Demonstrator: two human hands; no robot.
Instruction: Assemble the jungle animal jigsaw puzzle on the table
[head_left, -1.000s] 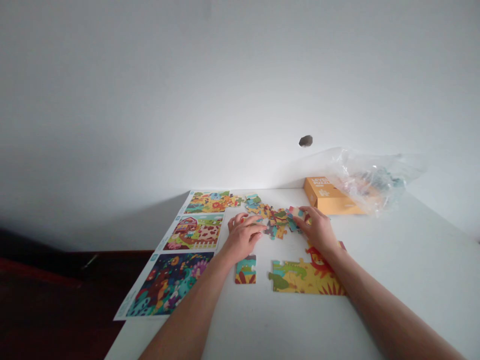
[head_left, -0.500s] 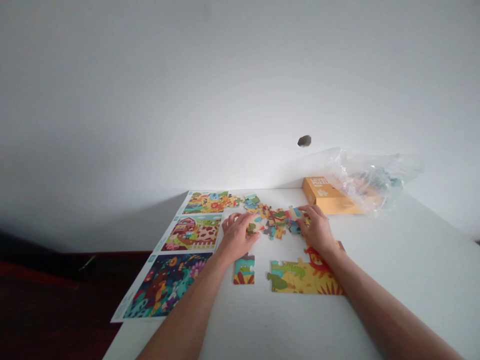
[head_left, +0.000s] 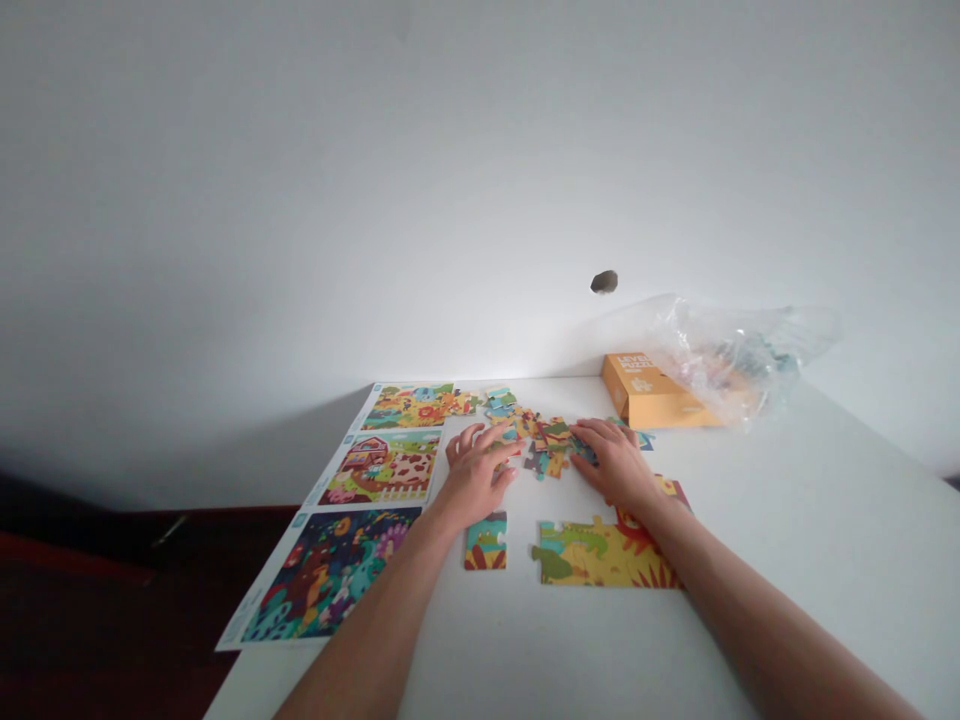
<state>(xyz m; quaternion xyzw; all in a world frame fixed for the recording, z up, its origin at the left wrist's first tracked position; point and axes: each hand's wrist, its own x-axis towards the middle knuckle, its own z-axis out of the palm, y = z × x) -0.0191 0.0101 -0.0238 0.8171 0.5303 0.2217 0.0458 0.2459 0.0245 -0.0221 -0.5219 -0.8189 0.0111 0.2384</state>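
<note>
My left hand [head_left: 476, 478] hovers at the left side of a pile of loose jigsaw pieces [head_left: 553, 432], fingers spread and slightly bent; its fingertips partly cover some pieces. On the right side of the pile, my right hand [head_left: 616, 465] has its fingers stretched out over blue pieces, and whether they press on them is hard to see. Nearer to me lies a joined strip of puzzle [head_left: 589, 555] with a green crocodile and a red-maned lion, partly behind my right wrist. A smaller joined section [head_left: 486, 545] sits just below my left hand.
Three printed picture sheets [head_left: 330, 570] run along the table's left edge. An orange puzzle box [head_left: 664, 405] stands at the back right, with a clear plastic bag [head_left: 750, 360] over it. A white wall [head_left: 465, 200] with a hole rises behind the table [head_left: 810, 520].
My right hand has let go of a red, white and blue piece and flattened over the pile. A piece that showed at my left fingers is now mostly out of sight.
</note>
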